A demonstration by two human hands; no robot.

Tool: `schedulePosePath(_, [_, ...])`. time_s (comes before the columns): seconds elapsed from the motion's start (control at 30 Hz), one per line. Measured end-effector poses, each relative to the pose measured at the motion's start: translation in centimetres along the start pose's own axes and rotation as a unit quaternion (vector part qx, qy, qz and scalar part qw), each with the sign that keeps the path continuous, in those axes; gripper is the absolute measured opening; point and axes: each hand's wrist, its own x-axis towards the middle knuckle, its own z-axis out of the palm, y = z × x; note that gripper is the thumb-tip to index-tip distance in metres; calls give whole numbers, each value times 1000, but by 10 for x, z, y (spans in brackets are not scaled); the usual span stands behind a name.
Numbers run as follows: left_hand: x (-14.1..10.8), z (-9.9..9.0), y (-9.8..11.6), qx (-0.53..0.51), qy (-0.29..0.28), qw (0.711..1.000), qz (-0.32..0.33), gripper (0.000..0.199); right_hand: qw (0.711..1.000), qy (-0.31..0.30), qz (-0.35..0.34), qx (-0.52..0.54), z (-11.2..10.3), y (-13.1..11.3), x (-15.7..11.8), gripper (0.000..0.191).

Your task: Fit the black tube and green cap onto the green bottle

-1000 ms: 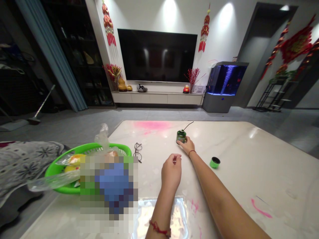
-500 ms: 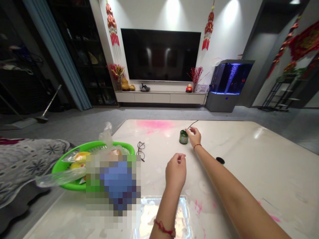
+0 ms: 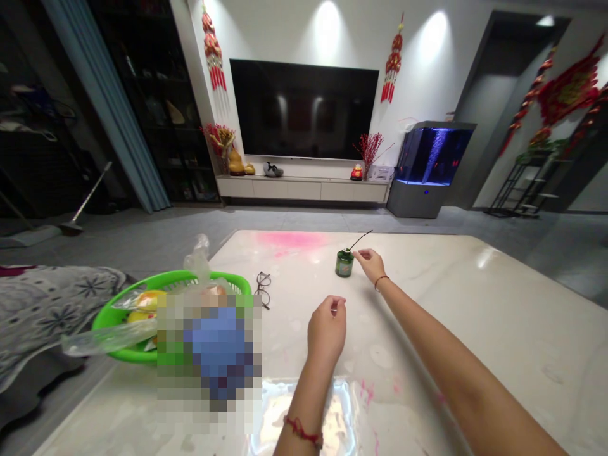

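Fingers bent on the right hand [image 3: 372, 266], thumb and index tips right up by the neck of the green bottle [image 3: 344, 265]; whether they touch it or pinch anything, I can't tell. Left hand [image 3: 327, 329] nearer the wearer, loosely curled, a small gap showing inside the curl, nothing seen in it.

Bottle upright on the pale table [image 3: 498, 304], close to the far edge! Bare surface between it and the glasses [image 3: 262, 290] on the left, with the green basket [image 3: 102, 323] beyond those. Wide open tabletop to the right of the right forearm.

And the bottle itself: dark green, glossy, squat and round-shouldered, a label on its front, one thin dark stick [image 3: 361, 239] slanting up and right out of the neck.
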Motion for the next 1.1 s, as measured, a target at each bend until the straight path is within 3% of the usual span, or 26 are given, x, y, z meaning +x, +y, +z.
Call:
schedulePosePath(0.13, [-1, 6, 0, 10, 2, 1000, 11, 15, 999, 0, -17, -49, -45, -4, -34, 34])
schedulePosePath(0.23, [-2, 9, 2, 94, 32, 995, 28, 13, 996, 4, -37, -83, -78, -8, -67, 36])
schedulePosePath(0.37, [-6, 6, 6, 264, 4, 960, 91, 24, 957, 4, -185, -222, -106, -12, -104, 36])
schedulePosePath(0.43, [-7, 4, 7, 321, -18, 940, 113, 21, 927, -17, -240, -289, -109, -14, -117, 37])
schedulePosePath(0.53, [-6, 3, 8, 367, -21, 921, 128, 15, 881, -123, -271, -367, -105, -19, -126, 31])
schedulePosePath(0.63, [-5, 4, 7, 408, -28, 902, 141, 44, 833, -225, -222, -453, -100, -27, -130, 59])
schedulePosePath(0.77, [-1, 5, 1, 483, -104, 859, 133, 81, 789, -273, -159, -527, -101, -34, -131, 75])
schedulePosePath(0.9, [4, 7, -7, 493, -137, 851, 119, 90, 789, -274, -152, -529, -103, -36, -129, 76])
schedulePosePath(1.0, [5, 8, -13, 485, -132, 856, 119, 85, 806, -263, -179, -498, -103, -35, -127, 72])
schedulePosePath(1.1, [6, 7, -16, 464, -100, 870, 133, 61, 835, -248, -221, -437, -102, -32, -125, 41])
